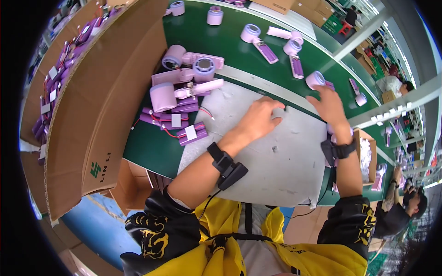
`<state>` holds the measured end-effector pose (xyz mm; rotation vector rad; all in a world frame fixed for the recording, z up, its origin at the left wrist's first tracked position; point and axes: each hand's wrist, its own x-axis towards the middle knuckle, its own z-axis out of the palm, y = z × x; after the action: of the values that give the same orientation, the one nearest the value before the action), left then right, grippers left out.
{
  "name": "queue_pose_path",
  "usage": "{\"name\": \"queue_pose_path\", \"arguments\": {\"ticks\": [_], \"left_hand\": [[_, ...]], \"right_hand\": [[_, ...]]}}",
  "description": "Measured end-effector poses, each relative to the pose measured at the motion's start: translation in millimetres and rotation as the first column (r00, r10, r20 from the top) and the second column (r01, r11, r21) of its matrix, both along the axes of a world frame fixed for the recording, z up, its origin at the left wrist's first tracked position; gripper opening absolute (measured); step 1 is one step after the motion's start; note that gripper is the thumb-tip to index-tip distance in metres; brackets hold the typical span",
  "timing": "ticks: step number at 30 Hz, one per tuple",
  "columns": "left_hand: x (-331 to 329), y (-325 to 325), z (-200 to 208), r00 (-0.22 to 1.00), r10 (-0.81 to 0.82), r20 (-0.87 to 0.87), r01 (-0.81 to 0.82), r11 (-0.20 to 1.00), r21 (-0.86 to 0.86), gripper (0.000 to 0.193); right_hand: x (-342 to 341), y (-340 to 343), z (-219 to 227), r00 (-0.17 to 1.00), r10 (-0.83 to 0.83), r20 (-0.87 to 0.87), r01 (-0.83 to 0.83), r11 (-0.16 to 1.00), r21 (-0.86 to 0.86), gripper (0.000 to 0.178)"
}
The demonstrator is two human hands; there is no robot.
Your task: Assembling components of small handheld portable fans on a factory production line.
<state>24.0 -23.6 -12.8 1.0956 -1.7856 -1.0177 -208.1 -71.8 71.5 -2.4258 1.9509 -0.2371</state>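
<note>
Left fingers point(277, 105) gape loosely; right fingers point(326, 91) part near pink device point(315, 79).

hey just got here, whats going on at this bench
A person is at a green bench with both hands out in front. The left hand is over a grey sheet, with nothing visible in it. The right hand is at a pink device beyond the sheet; whether it grips it is unclear. More pink devices and wired purple packs lie at the left, beside a big carton.
</note>
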Motion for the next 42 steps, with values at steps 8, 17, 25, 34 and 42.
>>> {"name": "queue_pose_path", "arguments": {"ticks": [8, 17, 25, 34, 42], "left_hand": [[-6.4, 1.9, 0.2, 0.959, 0.278, 0.051, -0.261, 0.941, -0.213, 0.023], [3.3, -9.4, 1.8, 0.935, 0.343, 0.087, -0.315, 0.919, -0.24, 0.018], [31.7, -16.2, -0.2, 0.937, 0.347, 0.04, -0.317, 0.894, -0.316, 0.02], [116.6, 66.9, 65.5, 0.783, 0.237, 0.575, -0.129, 0.966, -0.222, 0.042], [167.4, 91.8, 47.1, 0.669, 0.213, 0.712, -0.131, 0.977, -0.17, 0.05]], "right_hand": [[-108.3, 36.1, 18.0, 0.99, -0.073, -0.123, 0.116, 0.916, 0.385, 0.059], [-97.9, 35.3, 37.4, 0.929, -0.007, 0.369, -0.091, 0.964, 0.249, 0.049], [22.7, 56.5, -50.7, 0.789, 0.298, 0.537, -0.375, 0.926, 0.037, 0.053], [22.9, 64.1, -75.6, 0.556, 0.24, 0.796, -0.364, 0.931, -0.026, 0.073], [27.1, 53.2, -79.3, 0.531, 0.305, 0.791, -0.375, 0.921, -0.103, 0.07]]}}
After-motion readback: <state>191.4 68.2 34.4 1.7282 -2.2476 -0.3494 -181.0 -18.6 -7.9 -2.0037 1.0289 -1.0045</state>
